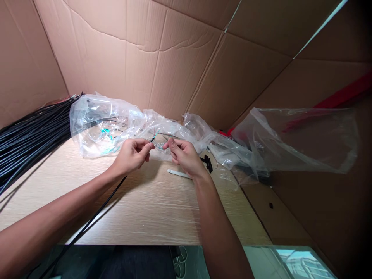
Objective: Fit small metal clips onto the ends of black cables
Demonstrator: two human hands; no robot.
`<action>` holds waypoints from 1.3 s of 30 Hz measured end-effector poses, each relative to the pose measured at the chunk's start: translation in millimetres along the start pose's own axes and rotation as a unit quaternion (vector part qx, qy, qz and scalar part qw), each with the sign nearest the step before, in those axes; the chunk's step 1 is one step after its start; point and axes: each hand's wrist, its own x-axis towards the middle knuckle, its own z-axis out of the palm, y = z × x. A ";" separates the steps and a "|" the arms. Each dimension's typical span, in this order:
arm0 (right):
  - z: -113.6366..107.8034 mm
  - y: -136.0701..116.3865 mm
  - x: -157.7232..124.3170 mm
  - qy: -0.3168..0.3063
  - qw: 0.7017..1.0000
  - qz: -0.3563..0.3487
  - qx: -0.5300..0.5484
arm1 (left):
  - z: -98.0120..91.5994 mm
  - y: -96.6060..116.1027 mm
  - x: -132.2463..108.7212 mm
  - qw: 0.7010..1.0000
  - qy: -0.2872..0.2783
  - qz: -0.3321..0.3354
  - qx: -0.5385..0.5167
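Note:
My left hand (131, 155) pinches a thin black cable (87, 221) near its end, and a short teal-tipped end (155, 136) sticks up from the fingertips. The cable runs down across the wood-grain table (136, 209) and off the bottom left. My right hand (184, 156) is just right of that tip, fingers curled, and I cannot tell whether it holds anything. Behind both hands lies a clear plastic bag (99, 130) with teal-and-silver wire inside. A white stick (178, 173) lies under my right hand.
A thick bundle of black cables (35, 139) lies at the table's left. A small black clip (208, 163) sits right of my right hand. Another clear bag (296, 139) hangs over the right edge. Cardboard walls (139, 66) surround the table, with a red strip (343, 93) at right.

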 end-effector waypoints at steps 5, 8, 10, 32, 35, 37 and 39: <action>3.5 0.3 2.9 0.059 0.994 -0.013 0.092 | 2.4 1.0 -2.3 0.998 -0.026 0.048 0.012; 9.5 2.9 5.1 0.074 0.988 -0.016 0.132 | 5.9 -0.5 -5.1 0.996 -0.058 0.059 0.017; 11.3 4.1 5.6 0.081 0.985 -0.017 0.149 | 8.0 -2.2 -6.6 0.996 -0.069 0.060 0.024; 14.5 5.6 1.8 0.112 0.983 -0.139 -0.043 | 8.5 -1.2 -6.5 0.992 -0.102 -0.018 -0.070; 11.6 7.8 3.1 0.084 0.990 -0.110 -0.019 | 8.6 0.7 -5.4 0.990 -0.100 -0.026 -0.098; 10.8 8.4 3.6 0.056 0.994 -0.098 -0.008 | 8.2 2.1 -5.5 0.991 -0.095 -0.023 -0.095; 11.3 7.6 3.3 0.030 0.995 -0.092 -0.009 | 7.6 3.2 -5.9 0.992 -0.091 -0.014 -0.081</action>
